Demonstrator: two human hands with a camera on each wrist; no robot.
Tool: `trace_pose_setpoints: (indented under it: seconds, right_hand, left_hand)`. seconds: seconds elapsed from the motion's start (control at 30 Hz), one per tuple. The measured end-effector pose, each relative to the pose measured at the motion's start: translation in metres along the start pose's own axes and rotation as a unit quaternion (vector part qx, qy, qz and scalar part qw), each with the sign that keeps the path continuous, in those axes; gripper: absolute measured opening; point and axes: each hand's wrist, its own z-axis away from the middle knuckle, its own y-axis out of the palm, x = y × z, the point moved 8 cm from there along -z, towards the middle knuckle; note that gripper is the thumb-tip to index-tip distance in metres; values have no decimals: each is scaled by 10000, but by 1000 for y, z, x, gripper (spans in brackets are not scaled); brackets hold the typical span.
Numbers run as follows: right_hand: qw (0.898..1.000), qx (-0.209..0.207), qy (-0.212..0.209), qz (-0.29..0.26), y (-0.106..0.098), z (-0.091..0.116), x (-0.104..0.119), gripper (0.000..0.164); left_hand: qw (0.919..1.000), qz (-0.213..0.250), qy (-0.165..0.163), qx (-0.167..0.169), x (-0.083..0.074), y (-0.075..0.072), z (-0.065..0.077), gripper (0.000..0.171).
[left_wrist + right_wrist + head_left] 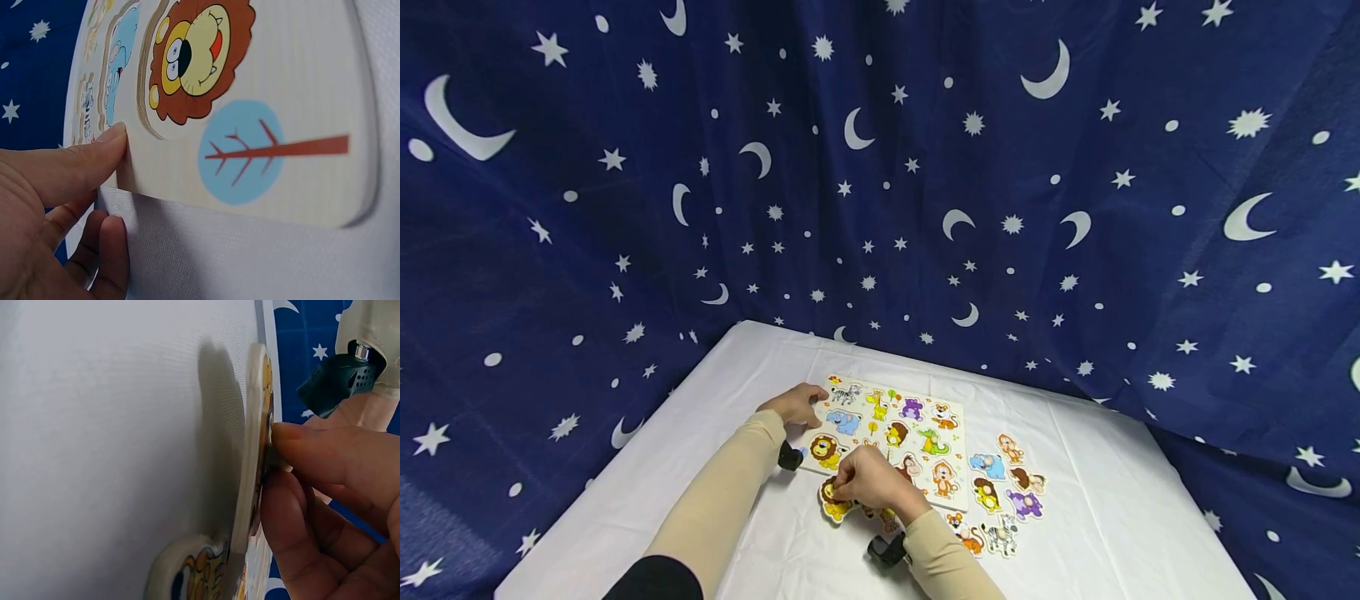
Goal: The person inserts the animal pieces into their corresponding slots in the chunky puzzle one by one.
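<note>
My right hand [874, 479] pinches the small knob of a wooden lion puzzle piece [835, 510], just in front of the board. In the right wrist view, the lion piece [251, 444] is seen edge-on, tilted up with its shadow on the cloth beside it. At the left edge of the puzzle board [953, 500], my left hand [796, 403] rests with its thumb on the rim. The left wrist view shows the thumb [111, 139] near the printed lion recess [199, 62], the other fingers loosely bent beside the edge.
Loose animal pieces lie right of the board, among them a blue hippo [987, 466], a purple hippo [1024, 503], a zebra [1001, 535] and a tiger [964, 532]. Another piece [888, 522] is partly hidden below my right hand. A star-patterned curtain [880, 167] stands behind the white-covered table [1120, 500].
</note>
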Motion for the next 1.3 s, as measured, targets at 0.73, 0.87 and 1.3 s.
trace_pose_setpoints:
  seconds: [0.73,0.87,1.3]
  right_hand:
    - [9993,-262,185,-168,-5,-6,-10,9]
    - [9986,-356,265,-299,-6,-7,-12,9]
    - [9942,-559,485,-785,-8,-12,-20,9]
  left_hand:
    - [10000,-33,10,-46,-3,0,2,58]
    - [9999,-82,81,-46,-4,0,2,58]
    - [9995,-79,293,-46,-8,-1,6,60]
